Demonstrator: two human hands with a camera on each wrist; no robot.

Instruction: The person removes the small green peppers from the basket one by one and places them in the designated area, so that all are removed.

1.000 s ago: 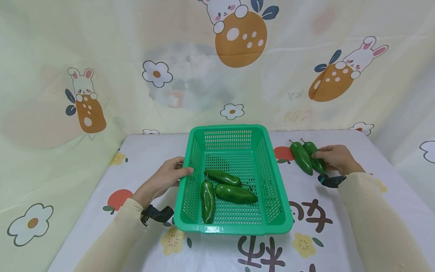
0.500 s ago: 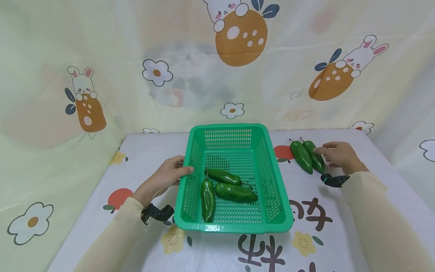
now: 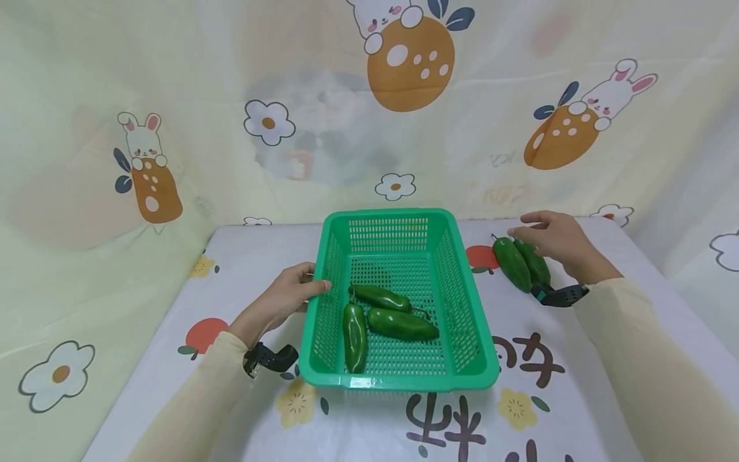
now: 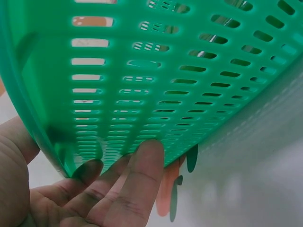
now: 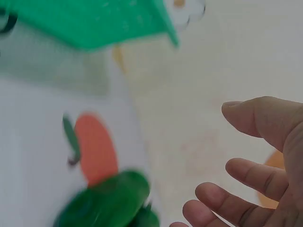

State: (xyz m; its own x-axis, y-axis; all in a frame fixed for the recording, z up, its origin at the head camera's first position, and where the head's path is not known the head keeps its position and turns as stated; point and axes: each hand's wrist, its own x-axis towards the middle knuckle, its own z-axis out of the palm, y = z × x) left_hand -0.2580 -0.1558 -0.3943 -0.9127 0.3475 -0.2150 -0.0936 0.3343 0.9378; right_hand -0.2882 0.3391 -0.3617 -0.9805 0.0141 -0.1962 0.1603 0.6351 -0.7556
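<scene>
Rabbit-print cloth (image 3: 450, 147) backs the desk (image 3: 260, 247), where the left hand (image 3: 284, 297) pinches a green basket (image 3: 398, 383) holding three jalapeños (image 3: 402, 325); the right hand (image 3: 562, 242), spread and empty, hangs near two loose jalapeños (image 3: 512, 264) that a careless brush might roll away.

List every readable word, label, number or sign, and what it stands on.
"柿", apparently: upside down, on the tablecloth.
"如", apparently: upside down, same tablecloth, partly hidden by the green basket.
Brown strokes at the bottom edge: cut off, unreadable.
Lettering on the backdrop: too faint.
</scene>
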